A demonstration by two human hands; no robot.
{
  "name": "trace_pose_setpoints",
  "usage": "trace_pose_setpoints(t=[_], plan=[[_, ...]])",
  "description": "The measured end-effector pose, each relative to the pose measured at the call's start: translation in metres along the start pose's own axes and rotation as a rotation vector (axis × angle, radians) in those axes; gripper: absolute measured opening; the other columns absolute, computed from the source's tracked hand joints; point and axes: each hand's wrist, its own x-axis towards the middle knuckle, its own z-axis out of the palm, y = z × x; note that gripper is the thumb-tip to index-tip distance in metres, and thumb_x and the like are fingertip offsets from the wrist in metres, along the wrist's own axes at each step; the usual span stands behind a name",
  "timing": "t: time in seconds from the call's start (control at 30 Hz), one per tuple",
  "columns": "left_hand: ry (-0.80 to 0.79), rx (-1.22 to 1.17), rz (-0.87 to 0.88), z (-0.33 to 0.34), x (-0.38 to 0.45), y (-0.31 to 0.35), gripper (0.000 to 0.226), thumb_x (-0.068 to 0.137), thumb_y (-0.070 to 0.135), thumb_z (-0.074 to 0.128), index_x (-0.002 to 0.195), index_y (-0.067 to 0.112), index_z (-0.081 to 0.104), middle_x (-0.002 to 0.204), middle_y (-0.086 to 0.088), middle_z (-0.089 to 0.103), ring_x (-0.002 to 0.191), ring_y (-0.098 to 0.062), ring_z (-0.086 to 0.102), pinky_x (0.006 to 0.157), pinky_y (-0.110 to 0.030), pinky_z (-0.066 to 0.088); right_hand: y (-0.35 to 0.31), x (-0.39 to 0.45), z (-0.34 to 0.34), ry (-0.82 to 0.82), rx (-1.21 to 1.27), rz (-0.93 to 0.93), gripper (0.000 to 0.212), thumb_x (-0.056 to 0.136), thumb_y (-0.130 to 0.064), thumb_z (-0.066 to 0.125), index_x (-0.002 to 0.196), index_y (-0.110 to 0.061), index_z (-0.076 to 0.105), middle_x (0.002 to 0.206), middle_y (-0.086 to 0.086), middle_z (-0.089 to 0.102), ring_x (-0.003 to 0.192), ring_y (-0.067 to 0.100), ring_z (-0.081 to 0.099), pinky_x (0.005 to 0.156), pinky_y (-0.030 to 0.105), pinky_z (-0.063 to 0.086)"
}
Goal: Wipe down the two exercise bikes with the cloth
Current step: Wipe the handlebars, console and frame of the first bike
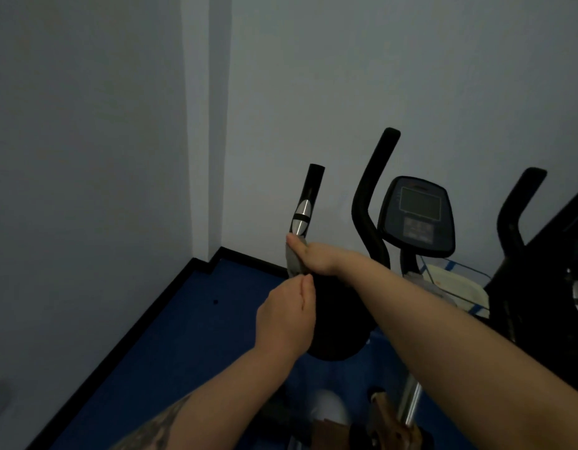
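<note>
Dimly lit corner — blue floor (190, 336), black baseboard (144, 319), grey walls (86, 157).

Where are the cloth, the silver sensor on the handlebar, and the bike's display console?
cloth (294, 259): head view, on the grey fold under the right hand's thumb.
silver sensor (301, 216): head view, on its shiny middle.
display console (417, 216): head view, just below the screen.

A grey cloth (293, 258) is seen against a black handlebar (308, 203) banded in silver. The console (417, 216) is noted as dark blue-grey with a grey screen. Blue flooring (190, 323) is edged by black skirting (125, 336); the walls (86, 141) are recorded as pale grey.
</note>
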Motion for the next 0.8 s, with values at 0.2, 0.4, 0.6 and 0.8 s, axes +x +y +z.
trace_pose_setpoints(t=[0.2, 0.4, 0.6, 0.8], plan=[[0.006, 0.038, 0.013, 0.0, 0.001, -0.001, 0.04, 0.101, 0.037, 0.027, 0.064, 0.031, 0.039, 0.065, 0.008, 0.05, 0.057, -0.006, 0.047, 0.049, -0.023, 0.025, 0.013, 0.004, -0.004, -0.106, -0.157, 0.028, 0.069, 0.101, -0.055, 0.017, 0.152, -0.009, 0.022, 0.156, 0.014, 0.027, 0.142, 0.028, 0.029, 0.118, 0.038, 0.016], [-0.01, 0.013, 0.02, 0.0, 0.001, 0.001, 0.04, 0.101, 0.037, 0.027, 0.062, 0.03, 0.038, 0.064, 0.009, 0.048, 0.059, -0.008, 0.046, 0.054, -0.03, 0.03, 0.01, -0.001, 0.003, -0.028, 0.118, -0.082, 0.069, 0.1, -0.057, 0.016, 0.144, -0.008, 0.04, 0.144, 0.013, 0.046, 0.127, 0.023, 0.045, 0.098, 0.024, 0.025], [-0.02, 0.026, 0.035, 0.0, 0.001, -0.001, 0.039, 0.1, 0.038, 0.025, 0.065, 0.033, 0.041, 0.066, 0.009, 0.05, 0.06, -0.006, 0.049, 0.054, -0.027, 0.031, 0.049, -0.029, -0.031, -0.171, -0.474, -0.082, 0.029, 0.099, -0.052, 0.037, 0.102, -0.023, 0.039, 0.096, -0.004, 0.049, 0.092, 0.019, 0.05, 0.076, 0.031, 0.035], [0.0, 0.026, 0.037, 0.0, 0.001, -0.002, 0.039, 0.099, 0.039, 0.024, 0.064, 0.032, 0.039, 0.065, 0.009, 0.049, 0.058, -0.006, 0.047, 0.052, -0.027, 0.029, 0.027, -0.02, -0.015, -0.154, -0.214, -0.051, 0.067, 0.098, -0.061, 0.018, 0.144, -0.017, 0.042, 0.146, 0.012, 0.044, 0.132, 0.027, 0.041, 0.109, 0.036, 0.026]])
